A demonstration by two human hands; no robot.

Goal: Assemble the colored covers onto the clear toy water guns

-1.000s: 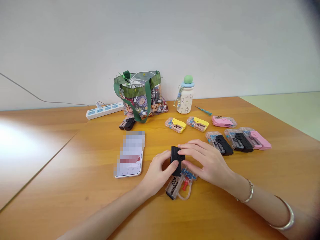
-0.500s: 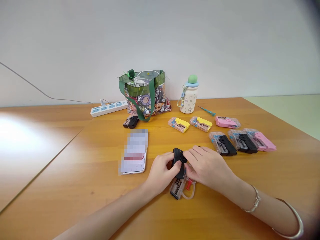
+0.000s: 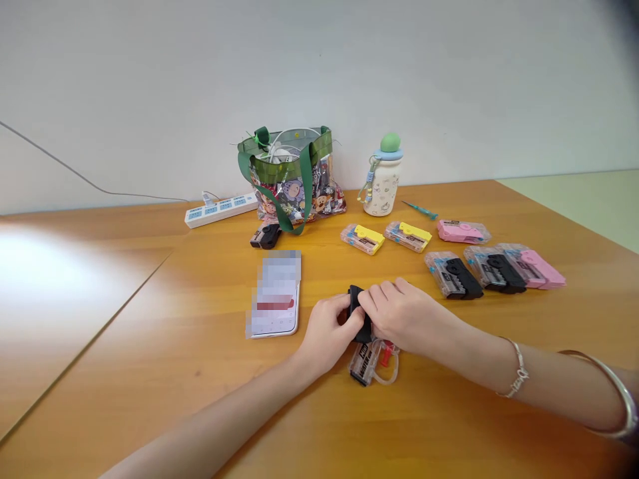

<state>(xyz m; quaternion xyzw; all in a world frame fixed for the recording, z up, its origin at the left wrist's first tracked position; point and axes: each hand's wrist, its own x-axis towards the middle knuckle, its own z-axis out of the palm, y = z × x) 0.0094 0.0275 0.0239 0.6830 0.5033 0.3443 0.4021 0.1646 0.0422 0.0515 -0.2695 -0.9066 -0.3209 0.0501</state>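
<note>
Between my hands is a small folding water gun (image 3: pixel 363 366) with a clear body, dark lettering and a black cover. My left hand (image 3: pixel 325 334) is closed on the left side of the black cover, thumb across its front. From the right, my right hand (image 3: pixel 407 314) wraps its fingers over the upper part of the same cover and hides much of it. Below the hands, the clear body points down toward me, beside a red piece (image 3: pixel 386 354) and a looped clear tube (image 3: pixel 392 376).
Several folded water guns lie around: yellow (image 3: pixel 367 238), pink (image 3: pixel 462 231) and black (image 3: pixel 456 276) ones. A phone (image 3: pixel 276 313) lies left of my hands. Behind stand a green-trimmed bag (image 3: pixel 292 193), a bottle (image 3: pixel 383 189), a power strip (image 3: pixel 222 211) and a teal screwdriver (image 3: pixel 420 210).
My right hand's fingers have slid further left over the black cover, hiding more of it. The cover looks turned more edge-on. The whole view has shifted slightly.
</note>
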